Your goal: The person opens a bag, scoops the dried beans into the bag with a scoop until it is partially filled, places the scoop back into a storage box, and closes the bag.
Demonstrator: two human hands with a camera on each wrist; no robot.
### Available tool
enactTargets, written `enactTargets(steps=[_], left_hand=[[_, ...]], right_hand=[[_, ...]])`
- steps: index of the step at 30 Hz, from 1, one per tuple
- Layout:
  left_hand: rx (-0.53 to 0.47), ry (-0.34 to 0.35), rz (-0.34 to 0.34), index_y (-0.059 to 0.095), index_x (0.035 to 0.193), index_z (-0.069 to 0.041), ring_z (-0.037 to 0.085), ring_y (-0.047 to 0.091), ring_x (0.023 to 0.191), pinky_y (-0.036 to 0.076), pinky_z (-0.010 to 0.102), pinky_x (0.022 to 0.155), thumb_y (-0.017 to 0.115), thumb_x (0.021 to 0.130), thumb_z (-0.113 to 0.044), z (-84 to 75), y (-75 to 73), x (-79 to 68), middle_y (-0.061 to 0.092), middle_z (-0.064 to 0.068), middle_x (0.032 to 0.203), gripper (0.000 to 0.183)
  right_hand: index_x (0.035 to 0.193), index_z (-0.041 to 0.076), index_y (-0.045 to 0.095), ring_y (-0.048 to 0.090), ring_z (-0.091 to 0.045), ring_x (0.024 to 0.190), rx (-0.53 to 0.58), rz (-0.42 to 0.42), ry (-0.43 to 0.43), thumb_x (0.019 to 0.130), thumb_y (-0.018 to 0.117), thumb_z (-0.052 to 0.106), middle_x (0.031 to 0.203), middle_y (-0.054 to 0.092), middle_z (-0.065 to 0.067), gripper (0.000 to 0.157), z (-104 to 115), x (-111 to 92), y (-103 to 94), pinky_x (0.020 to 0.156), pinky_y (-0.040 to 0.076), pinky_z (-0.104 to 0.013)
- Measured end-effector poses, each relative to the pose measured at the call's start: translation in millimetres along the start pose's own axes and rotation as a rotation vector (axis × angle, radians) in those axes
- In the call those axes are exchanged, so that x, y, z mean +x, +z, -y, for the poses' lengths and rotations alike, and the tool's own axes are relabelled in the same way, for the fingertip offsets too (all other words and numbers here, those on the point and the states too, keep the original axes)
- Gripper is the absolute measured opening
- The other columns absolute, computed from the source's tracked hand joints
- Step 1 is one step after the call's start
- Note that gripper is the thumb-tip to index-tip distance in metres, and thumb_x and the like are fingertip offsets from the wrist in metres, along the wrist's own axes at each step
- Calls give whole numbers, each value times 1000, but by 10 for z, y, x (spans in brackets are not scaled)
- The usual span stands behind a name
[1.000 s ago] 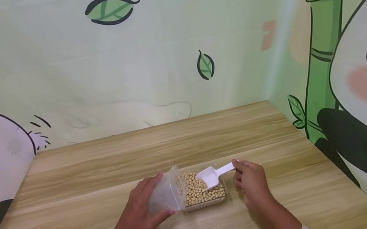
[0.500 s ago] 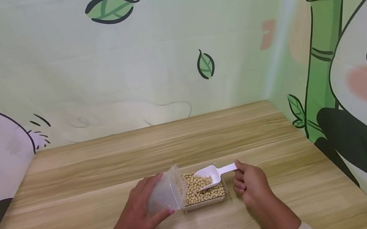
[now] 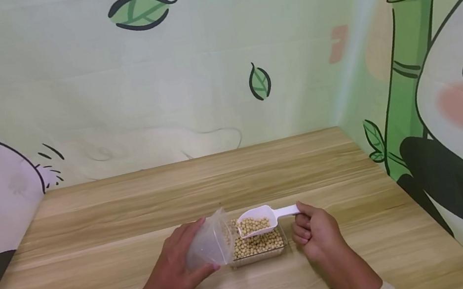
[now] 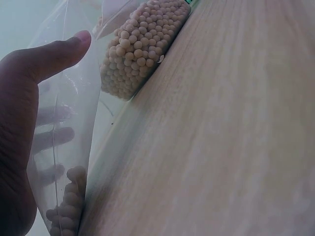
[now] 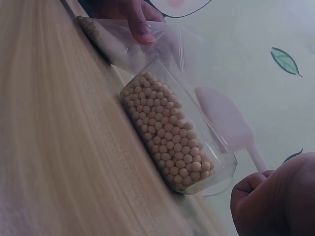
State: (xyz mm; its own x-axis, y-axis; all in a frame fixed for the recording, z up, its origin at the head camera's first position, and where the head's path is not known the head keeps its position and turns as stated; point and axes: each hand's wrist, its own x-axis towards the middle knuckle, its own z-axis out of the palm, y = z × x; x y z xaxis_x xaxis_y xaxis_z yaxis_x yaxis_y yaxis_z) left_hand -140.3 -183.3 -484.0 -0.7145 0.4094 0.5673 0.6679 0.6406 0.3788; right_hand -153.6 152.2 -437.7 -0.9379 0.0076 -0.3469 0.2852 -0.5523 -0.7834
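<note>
My right hand [image 3: 318, 232] grips the handle of a white scoop [image 3: 285, 211] filled with round pale soybeans [image 3: 254, 224]. The scoop is level over a clear rectangular box [image 3: 258, 258], which holds many more of the same beans [image 5: 165, 128]. Just left of the box, my left hand [image 3: 177, 267] holds a clear plastic bag [image 3: 205, 248], thumb on the near side and fingers behind. The bag's mouth faces right, close against the box's left end. A small heap of beans [image 4: 69, 204] lies at the bottom of the bag in the left wrist view.
The wood-grain table [image 3: 112, 217] extends behind and to both sides of the box. At its back rises a pale green cloth backdrop [image 3: 198, 44] with printed leaves. A printed panda and bamboo [image 3: 410, 48] cover the right side.
The scoop has slid left into the beans, filled, and risen above the box with beans in it. The left hand and the bag have stayed in place.
</note>
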Motion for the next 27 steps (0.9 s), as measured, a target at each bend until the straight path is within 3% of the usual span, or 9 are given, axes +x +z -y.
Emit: enactTargets(steps=[12, 20, 23, 27], left_hand=[[-3, -1, 3, 54, 159, -10, 18, 63, 119, 52, 51, 94, 93, 80, -43, -3, -7, -3, 70, 5, 137, 94], [-2, -8, 4, 54, 158, -11, 18, 64, 120, 52, 51, 95, 93, 80, -44, -6, 1, -4, 70, 4, 137, 94], [-5, -10, 6, 54, 158, -10, 19, 64, 121, 52, 53, 96, 93, 80, -44, -10, -1, -4, 70, 4, 137, 94], [-10, 0, 0, 54, 158, -9, 19, 64, 121, 53, 54, 96, 93, 80, -43, -8, -6, 0, 70, 4, 137, 93]], right_hand=[[74, 20, 37, 27, -3, 45, 16, 126, -35, 118, 42, 20, 54, 27, 12, 44, 17, -53, 64, 52, 17, -18], [69, 14, 29, 27, -5, 50, -156, 240, -228, 117, 51, 20, 60, 25, 7, 53, -65, -170, 136, 54, 20, -21], [72, 12, 36, 27, -6, 52, -214, 259, -311, 116, 53, 19, 61, 24, 4, 48, -92, -205, 160, 54, 20, -24], [79, 14, 57, 31, -6, 53, -275, 248, -395, 115, 56, 15, 60, 28, 5, 36, -118, -231, 191, 53, 23, -24]])
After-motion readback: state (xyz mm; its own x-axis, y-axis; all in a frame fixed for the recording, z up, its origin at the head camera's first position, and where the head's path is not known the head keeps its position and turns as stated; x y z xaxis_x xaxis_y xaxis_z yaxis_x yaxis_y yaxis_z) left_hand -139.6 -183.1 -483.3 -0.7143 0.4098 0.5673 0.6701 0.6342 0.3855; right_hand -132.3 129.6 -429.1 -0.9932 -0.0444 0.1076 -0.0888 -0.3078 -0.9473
